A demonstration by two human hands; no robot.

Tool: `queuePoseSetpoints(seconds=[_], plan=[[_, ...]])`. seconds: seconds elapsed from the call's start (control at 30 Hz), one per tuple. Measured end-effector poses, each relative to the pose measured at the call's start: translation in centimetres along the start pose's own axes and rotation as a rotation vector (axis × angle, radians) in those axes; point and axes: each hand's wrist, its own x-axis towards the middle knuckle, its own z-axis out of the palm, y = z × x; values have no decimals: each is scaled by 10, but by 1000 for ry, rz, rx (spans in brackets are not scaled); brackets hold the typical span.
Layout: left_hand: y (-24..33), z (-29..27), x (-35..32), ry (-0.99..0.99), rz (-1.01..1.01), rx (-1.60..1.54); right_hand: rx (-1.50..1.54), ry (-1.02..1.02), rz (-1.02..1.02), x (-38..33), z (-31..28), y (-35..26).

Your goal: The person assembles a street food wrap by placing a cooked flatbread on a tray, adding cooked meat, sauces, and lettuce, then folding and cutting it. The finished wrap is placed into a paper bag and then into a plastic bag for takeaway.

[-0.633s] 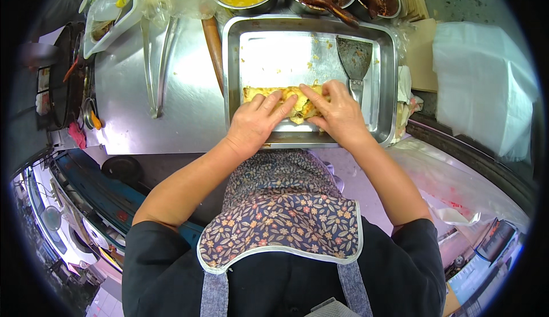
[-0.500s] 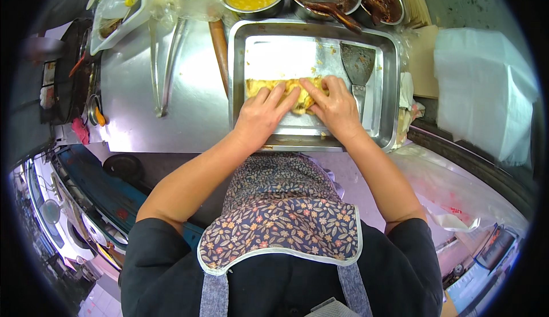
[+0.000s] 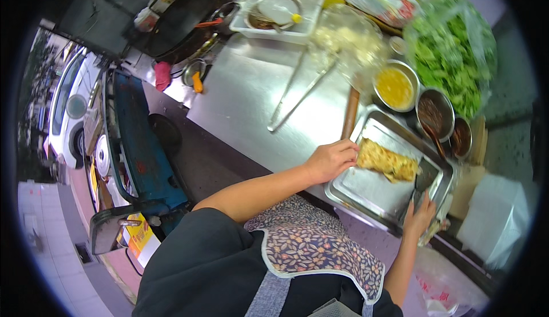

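Note:
A browned, rolled pancake (image 3: 388, 161) lies in the steel tray (image 3: 366, 200), with some filling showing along its near edge. My left hand (image 3: 334, 160) is at the tray's left side, fingers curled together beside the roll's left end; what they pinch, if anything, is hidden. At the tray's right side, my right hand (image 3: 420, 217) closes round the handle of a wide metal scraper (image 3: 425, 175). The scraper's dark blade lies close to the right end of the roll. A wooden stick (image 3: 350, 114) runs from near my left hand toward the back.
Long metal tongs (image 3: 297, 97) lie on the steel counter (image 3: 240, 100). Behind the tray stand a bowl of yellow liquid (image 3: 394, 86), two sauce pots (image 3: 436, 111) and bagged lettuce (image 3: 449, 54). A white plastic container (image 3: 277, 15) is farther left; stacked white bags (image 3: 496, 217) stand at right.
My head view has turned left. Both hands, previously together pressing the roll, have parted: the left to its left end, the right onto the scraper. The roll now shows uncovered.

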Motion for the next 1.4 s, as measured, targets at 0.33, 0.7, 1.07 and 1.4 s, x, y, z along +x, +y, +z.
queuePoseSetpoints(seconds=[0.33, 0.7, 1.07, 1.4], plan=[[-271, -243, -110, 783, -1098, 690, 251, 116, 101, 5, -49, -110], [-366, -257, -168, 934, -1033, -655, 507, -218, -671, 51, -16, -310], [4, -63, -1, -226, -26, -179, 1392, -439, 142, 34, 9, -255], [-12, 50, 78, -257, 242, -18, 23, -263, -264, 29, -134, -60]])
